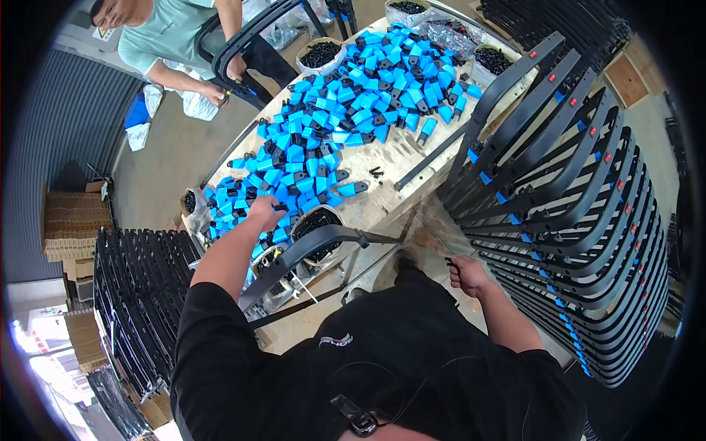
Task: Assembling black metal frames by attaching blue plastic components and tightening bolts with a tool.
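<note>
My left hand (266,212) reaches to the near edge of a big heap of blue and black plastic caps (309,158) on the table. Its fingers are bent together around something dark, mostly hidden by the hand. Beside it stands a white tub of black bolts (318,220). A curved black metal frame (301,246) lies in front of me, below that hand. My right hand (469,276) is closed in the air left of the stacked frames, away from the table. Small dark pieces poke out of its fist and look like black bolts (448,261).
A long row of curved black frames (559,198) stands on the right. More black frames (140,301) are stacked at left. Loose bolts (376,173) lie on the wooden table (386,156). Across it a person (176,44) handles another frame. More bolt tubs (321,55) line the far edge.
</note>
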`<state>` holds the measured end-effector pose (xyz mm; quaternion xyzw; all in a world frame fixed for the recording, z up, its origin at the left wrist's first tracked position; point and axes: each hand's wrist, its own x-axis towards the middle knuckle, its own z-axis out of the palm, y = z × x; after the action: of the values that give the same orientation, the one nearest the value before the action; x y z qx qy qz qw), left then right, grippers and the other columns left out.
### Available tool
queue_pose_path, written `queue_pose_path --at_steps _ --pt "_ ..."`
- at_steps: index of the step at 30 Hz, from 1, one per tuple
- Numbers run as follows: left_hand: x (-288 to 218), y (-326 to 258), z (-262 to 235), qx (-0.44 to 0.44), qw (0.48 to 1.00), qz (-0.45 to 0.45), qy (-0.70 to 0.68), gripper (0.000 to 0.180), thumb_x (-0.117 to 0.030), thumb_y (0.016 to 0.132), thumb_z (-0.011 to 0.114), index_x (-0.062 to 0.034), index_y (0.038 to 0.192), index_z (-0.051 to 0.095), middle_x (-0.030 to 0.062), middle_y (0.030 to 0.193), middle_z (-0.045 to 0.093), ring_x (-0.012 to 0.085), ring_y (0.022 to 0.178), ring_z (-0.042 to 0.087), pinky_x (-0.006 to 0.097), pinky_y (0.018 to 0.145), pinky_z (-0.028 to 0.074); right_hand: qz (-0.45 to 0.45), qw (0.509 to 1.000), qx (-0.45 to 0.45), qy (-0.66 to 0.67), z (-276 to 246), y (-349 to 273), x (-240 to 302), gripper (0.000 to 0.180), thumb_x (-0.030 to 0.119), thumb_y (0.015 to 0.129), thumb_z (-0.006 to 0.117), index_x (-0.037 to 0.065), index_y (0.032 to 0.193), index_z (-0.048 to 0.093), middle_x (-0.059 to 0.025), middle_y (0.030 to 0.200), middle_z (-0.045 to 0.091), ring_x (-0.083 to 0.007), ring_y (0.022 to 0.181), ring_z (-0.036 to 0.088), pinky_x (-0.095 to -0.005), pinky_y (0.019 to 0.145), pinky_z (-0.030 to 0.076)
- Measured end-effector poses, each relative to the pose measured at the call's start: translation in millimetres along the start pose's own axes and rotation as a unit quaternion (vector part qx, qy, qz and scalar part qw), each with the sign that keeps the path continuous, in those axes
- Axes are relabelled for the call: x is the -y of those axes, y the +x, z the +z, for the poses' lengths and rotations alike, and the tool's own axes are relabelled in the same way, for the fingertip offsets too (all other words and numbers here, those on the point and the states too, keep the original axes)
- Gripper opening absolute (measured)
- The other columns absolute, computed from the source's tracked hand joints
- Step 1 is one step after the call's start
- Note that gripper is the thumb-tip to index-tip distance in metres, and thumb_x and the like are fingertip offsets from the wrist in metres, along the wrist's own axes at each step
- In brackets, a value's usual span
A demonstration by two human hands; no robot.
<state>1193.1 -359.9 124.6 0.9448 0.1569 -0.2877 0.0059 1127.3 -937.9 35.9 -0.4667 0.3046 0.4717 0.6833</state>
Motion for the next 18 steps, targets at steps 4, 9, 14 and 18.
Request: queue_pose_path --at_steps 4,9,14,18 --pt "13.3 24.5 38.7 -0.020 0.995 -0.023 -0.100 0.057 -0.030 0.084 0.078 -0.0041 0.127 0.053 0.0199 0.113 0.067 0.0335 0.087 0.072 0.043 0.078 0.058 0.017 0.999 -0.015 -0.037 -6.8 6.5 -2.9 0.012 0.020 0.104 0.047 0.013 0.094 0.046 0.0016 0.070 0.041 -0.0119 0.058 0.037 -0.0296 0.051 0.033" --pt "-13.2 19.0 13.0 0.004 0.957 -0.092 -0.274 0.075 -0.017 0.080 0.082 -0.0037 0.141 0.040 0.0202 0.102 0.066 0.0260 0.073 0.071 0.039 0.058 0.058 0.034 0.998 -0.046 -0.007 -33.1 4.4 -30.5 0.011 0.021 0.104 0.047 0.013 0.096 0.046 0.0015 0.070 0.042 -0.0119 0.057 0.037 -0.0295 0.051 0.033" --pt "9.2 32.8 21.7 0.050 0.932 -0.150 -0.326 0.064 -0.017 0.076 0.085 0.0080 0.126 0.053 0.0144 0.092 0.070 0.0217 0.069 0.070 0.037 0.056 0.058 0.043 0.997 -0.067 -0.011 -37.4 0.2 -31.4 0.012 0.021 0.104 0.048 0.013 0.095 0.047 0.0015 0.069 0.042 -0.0118 0.056 0.037 -0.0291 0.050 0.033" --pt "8.6 16.0 -11.4 0.054 0.970 -0.092 -0.219 0.036 -0.022 0.079 0.084 0.0061 0.094 0.068 0.0127 0.083 0.071 0.0193 0.060 0.068 0.034 0.054 0.055 0.025 0.997 -0.078 0.009 -50.3 2.7 -27.2 0.012 0.021 0.104 0.048 0.013 0.094 0.047 0.0015 0.069 0.041 -0.0118 0.055 0.037 -0.0290 0.049 0.033"
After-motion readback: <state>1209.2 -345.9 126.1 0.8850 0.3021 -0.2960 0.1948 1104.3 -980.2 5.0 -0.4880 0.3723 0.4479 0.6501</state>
